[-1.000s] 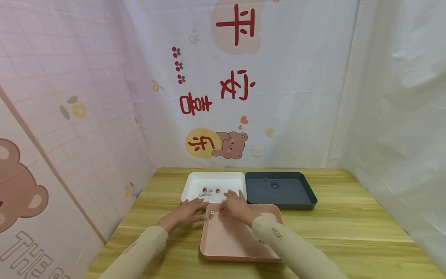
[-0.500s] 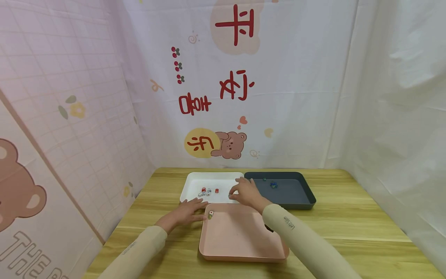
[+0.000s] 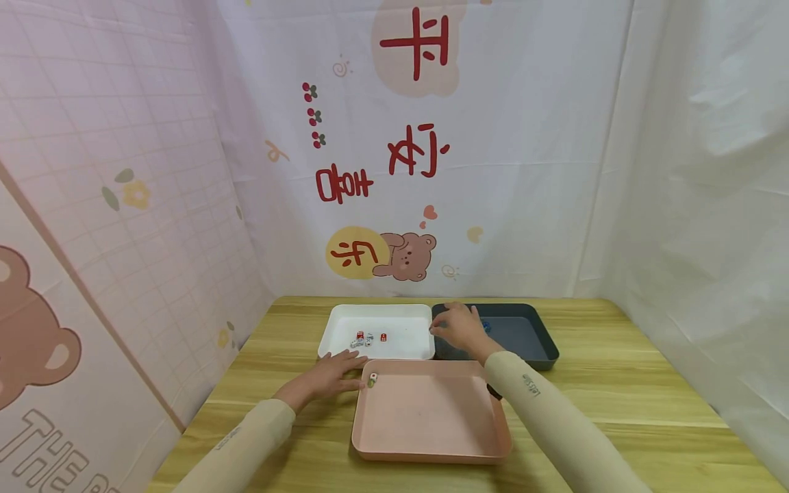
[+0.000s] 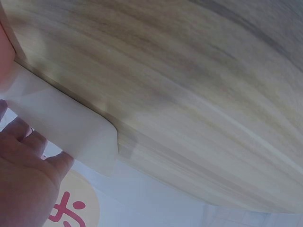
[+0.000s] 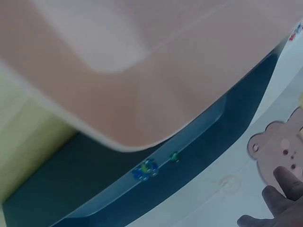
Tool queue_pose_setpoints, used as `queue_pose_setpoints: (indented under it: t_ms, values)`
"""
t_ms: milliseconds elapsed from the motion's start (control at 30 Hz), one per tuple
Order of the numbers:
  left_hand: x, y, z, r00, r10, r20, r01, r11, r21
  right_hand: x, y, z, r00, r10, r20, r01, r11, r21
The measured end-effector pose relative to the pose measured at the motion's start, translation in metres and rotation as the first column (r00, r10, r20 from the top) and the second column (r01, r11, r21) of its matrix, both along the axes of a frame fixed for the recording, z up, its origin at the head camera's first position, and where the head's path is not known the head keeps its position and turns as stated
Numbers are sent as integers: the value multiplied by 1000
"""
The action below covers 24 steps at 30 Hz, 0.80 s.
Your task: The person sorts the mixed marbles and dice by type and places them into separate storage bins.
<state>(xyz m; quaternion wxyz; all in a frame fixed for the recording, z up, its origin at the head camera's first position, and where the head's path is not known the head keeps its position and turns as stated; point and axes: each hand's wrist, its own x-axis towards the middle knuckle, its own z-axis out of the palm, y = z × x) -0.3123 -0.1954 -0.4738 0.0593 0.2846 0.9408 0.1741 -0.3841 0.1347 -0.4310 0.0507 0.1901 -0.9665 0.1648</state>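
Observation:
My right hand (image 3: 459, 325) is over the left part of the dark blue-grey tray (image 3: 524, 359), its thumb and forefinger pinched on what looks like a small marble, mostly hidden. Blue and green glass marbles (image 5: 146, 170) lie in that tray in the right wrist view. My left hand (image 3: 329, 373) rests with extended fingers at the rims of the white tray (image 3: 407, 318) and the pink tray (image 3: 425, 418). Inside the white tray are a red die (image 3: 383, 337) and several white and red dice (image 3: 361, 339). A white die (image 3: 372, 377) with a greenish piece touching it sits in the pink tray's far left corner.
The wooden table (image 3: 616, 397) carries the three trays. White and dark trays stand side by side behind the pink one. A printed cloth (image 3: 511, 171) hangs behind the table, with more cloth on both sides.
My right hand has risen from the pink tray, passed over the white tray's right end and reached the dark tray, fingertips pinched. The left hand has stayed in place.

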Motion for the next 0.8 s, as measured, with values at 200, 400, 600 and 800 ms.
queue_pose_setpoints:
  t_ms: [200, 400, 600, 800]
  values:
    - [1, 0, 2, 1000, -1, 9, 1, 1000, 3, -6, 17, -4, 999, -50, 7, 50, 999, -19]
    - [1, 0, 3, 1000, 2, 8, -2, 1000, -5, -10, 37, -9, 997, -74, 3, 74, 997, -33]
    - [2, -1, 3, 1000, 1, -5, -1, 1000, -17, -13, 54, -18, 993, -116, 12, 116, 993, -29]
    - [2, -1, 3, 1000, -8, -4, 8, 1000, -2, -14, 69, -27, 989, -144, 20, 144, 989, -21]
